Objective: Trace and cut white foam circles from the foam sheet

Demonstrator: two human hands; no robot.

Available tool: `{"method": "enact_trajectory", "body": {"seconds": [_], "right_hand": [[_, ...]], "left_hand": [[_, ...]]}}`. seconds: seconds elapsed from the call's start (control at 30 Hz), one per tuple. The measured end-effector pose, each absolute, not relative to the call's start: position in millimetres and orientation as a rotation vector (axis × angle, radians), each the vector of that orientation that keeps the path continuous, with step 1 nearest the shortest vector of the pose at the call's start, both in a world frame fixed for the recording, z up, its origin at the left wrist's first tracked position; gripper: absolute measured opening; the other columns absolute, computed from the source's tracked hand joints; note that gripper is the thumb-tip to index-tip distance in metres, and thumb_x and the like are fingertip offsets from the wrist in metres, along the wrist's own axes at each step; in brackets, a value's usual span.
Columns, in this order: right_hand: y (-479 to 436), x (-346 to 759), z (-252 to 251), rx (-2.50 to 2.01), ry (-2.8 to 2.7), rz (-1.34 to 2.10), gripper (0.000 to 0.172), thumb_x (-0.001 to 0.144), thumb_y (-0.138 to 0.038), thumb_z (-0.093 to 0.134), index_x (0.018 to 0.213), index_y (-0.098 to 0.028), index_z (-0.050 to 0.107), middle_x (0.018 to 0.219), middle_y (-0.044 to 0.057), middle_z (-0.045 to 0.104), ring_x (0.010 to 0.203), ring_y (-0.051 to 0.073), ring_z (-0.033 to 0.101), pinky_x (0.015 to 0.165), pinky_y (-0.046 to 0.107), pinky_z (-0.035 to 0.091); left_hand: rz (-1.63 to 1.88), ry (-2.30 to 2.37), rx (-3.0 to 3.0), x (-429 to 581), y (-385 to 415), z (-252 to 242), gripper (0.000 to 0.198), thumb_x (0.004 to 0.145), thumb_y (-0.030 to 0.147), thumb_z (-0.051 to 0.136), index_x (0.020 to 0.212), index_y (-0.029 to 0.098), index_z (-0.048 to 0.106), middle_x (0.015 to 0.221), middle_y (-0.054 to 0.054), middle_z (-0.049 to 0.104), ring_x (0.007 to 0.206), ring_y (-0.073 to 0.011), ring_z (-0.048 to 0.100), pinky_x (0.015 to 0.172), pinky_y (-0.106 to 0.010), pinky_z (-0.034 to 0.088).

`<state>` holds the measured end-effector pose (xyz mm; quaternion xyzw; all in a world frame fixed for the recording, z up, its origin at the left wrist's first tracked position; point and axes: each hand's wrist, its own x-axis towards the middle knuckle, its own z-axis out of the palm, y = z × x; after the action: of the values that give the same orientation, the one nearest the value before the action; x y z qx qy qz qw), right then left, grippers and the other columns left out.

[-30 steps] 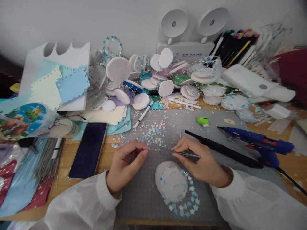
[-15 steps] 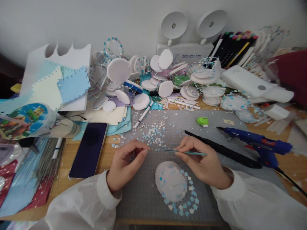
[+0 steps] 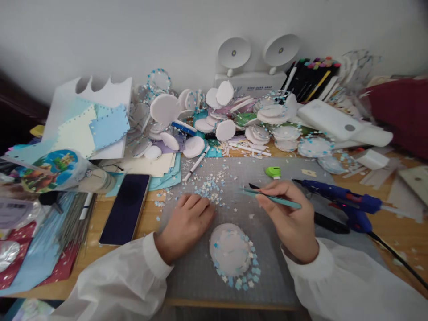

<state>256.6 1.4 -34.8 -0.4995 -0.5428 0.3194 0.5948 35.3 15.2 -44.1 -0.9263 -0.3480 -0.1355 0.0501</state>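
At the left edge of the workspace, a cup with a printed top (image 3: pixel 55 168) lies beyond a bundle of thin wires (image 3: pixel 72 225), with a dark-screened phone (image 3: pixel 125 209) to their right. The left hand (image 3: pixel 190 223), back upward and fingers curled, rests on a grey cutting mat (image 3: pixel 187 285); whether it grips anything cannot be told. Just beyond its fingers, small blue and white star-shaped pieces (image 3: pixel 212 187) lie scattered. To the right and nearer, a white oval disc (image 3: pixel 230 249) lies flat on the mat, bordered along its right and near sides by a curve of blue and white stars (image 3: pixel 255 271). Farther off stands a green object (image 3: pixel 273 172). The right hand (image 3: pixel 296 218) pinches teal tweezers (image 3: pixel 284 201) between thumb and fingers, tips pointing left, above the mat. At right, a blue glue gun (image 3: pixel 337 196) lies beyond a black tool (image 3: pixel 331 223), partly hidden by the right hand
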Motion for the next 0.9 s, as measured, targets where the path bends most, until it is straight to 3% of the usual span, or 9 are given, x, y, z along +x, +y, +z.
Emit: {"method": "enact_trajectory", "body": {"seconds": [0.3,0.67,0.9], "right_hand": [[2.1,258.3,-35.9,-1.094,-1.217,0.735,0.008,0.081,-0.022,0.068,0.078,-0.020,0.061,0.075,0.001,0.058,0.072,0.014,0.057,0.066,0.029,0.048],[5.7,256.9,-38.9,-1.109,-1.197,0.769,0.011,0.079,-0.026,0.069,0.077,-0.020,0.061,0.073,0.000,0.057,0.068,0.014,0.057,0.062,0.029,0.047],[7.8,257.4,-42.2,-1.144,-1.183,0.768,0.009,0.079,-0.024,0.069,0.077,-0.021,0.061,0.073,0.000,0.058,0.068,0.013,0.057,0.060,0.027,0.046]], "left_hand": [[-0.232,-0.865,-2.790,40.8,15.7,-38.9,0.011,0.091,0.018,0.053,0.093,0.012,0.062,0.083,-0.005,0.059,0.078,-0.0211,0.046,0.072,-0.034,0.035],[-0.574,-1.106,-2.873,35.8,21.1,-43.9,0.014,0.093,0.020,0.049,0.097,0.015,0.061,0.089,-0.005,0.063,0.084,-0.0204,0.049,0.075,-0.035,0.035],[-0.522,-1.068,-2.890,37.3,19.0,-45.8,0.013,0.093,0.024,0.052,0.089,0.017,0.064,0.083,-0.002,0.064,0.081,-0.0196,0.048,0.073,-0.034,0.033]]}}
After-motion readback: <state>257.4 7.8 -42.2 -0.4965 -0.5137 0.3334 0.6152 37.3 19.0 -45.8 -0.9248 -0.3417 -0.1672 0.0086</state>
